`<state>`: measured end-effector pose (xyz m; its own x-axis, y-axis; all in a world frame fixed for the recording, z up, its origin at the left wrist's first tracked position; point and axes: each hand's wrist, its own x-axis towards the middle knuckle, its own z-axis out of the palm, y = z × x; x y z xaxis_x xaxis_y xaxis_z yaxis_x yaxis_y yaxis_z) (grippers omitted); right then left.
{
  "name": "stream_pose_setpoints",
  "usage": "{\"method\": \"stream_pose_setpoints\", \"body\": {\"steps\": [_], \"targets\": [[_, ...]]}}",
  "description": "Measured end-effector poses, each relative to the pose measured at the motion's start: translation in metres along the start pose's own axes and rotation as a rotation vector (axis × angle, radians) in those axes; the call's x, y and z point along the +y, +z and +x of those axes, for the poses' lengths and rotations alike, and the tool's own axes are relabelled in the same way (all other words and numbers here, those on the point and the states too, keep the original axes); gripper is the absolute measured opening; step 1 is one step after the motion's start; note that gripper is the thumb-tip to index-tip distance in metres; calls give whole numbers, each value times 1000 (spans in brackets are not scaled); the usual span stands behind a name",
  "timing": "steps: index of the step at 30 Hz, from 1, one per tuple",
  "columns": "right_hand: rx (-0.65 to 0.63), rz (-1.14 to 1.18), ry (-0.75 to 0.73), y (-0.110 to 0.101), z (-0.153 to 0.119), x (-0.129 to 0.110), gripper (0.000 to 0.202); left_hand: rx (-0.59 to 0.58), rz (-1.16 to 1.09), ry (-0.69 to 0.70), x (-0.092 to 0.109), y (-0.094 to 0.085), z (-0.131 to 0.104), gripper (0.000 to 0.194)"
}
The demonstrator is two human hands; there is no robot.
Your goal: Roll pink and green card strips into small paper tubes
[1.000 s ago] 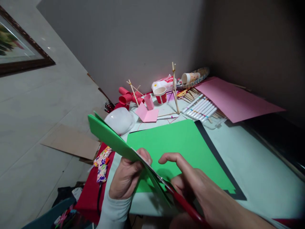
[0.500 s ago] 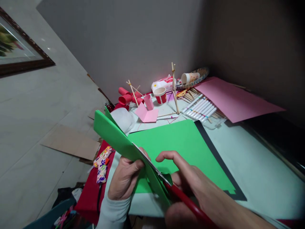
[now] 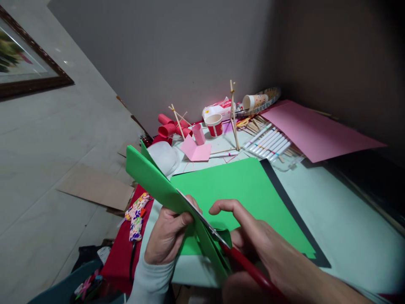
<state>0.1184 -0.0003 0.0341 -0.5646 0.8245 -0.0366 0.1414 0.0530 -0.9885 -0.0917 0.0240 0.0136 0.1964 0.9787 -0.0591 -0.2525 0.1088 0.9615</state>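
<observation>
My left hand [image 3: 169,232] pinches a folded green sheet of craft paper [image 3: 152,179], thumb on the near face, and holds it up at a slant above the table. In my right hand [image 3: 262,242] is a pair of scissors with red handles [image 3: 253,270]; its index finger is stretched out and bent, apart from the handle. The metal blades lie along the slit in the folded sheet, just beside my left thumb. Part of the handles is hidden by my right hand. Beneath both hands, larger green sheets [image 3: 228,181] lie over a black sheet [image 3: 321,259].
Behind stand a red paper cup [image 3: 214,126], a stick frame [image 3: 234,122], red paper tubes [image 3: 167,130] and a folded pink card [image 3: 201,153]. Markers [image 3: 268,141] and a pink sheet [image 3: 316,131] lie right. A patterned glue gun [image 3: 136,219] rests on red cloth at left.
The view has shifted very slightly. Both hands, the scissors and the folded green sheet keep nearly the same position against each other.
</observation>
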Motion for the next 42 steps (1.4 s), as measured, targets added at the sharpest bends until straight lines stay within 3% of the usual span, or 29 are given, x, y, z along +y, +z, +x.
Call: {"method": "stream_pose_setpoints", "body": {"steps": [5, 10, 17, 25, 42], "targets": [[-43, 38, 39, -3, 1, 0, 62, 15, 12, -8, 2, 0, 0, 28], [27, 87, 116, -4, -9, -16, 57, 32, 19, -21, 4, 2, -2, 30], [-34, 149, 4, 1, 3, -3, 60, 16, 23, -14, 3, 3, 0, 31], [-29, 69, -54, 2, 3, 8, 64, 8, 35, -23, 3, 4, -2, 30], [-58, 111, -15, 1, -1, -4, 57, 8, 31, -51, 0, 10, -5, 32]]}}
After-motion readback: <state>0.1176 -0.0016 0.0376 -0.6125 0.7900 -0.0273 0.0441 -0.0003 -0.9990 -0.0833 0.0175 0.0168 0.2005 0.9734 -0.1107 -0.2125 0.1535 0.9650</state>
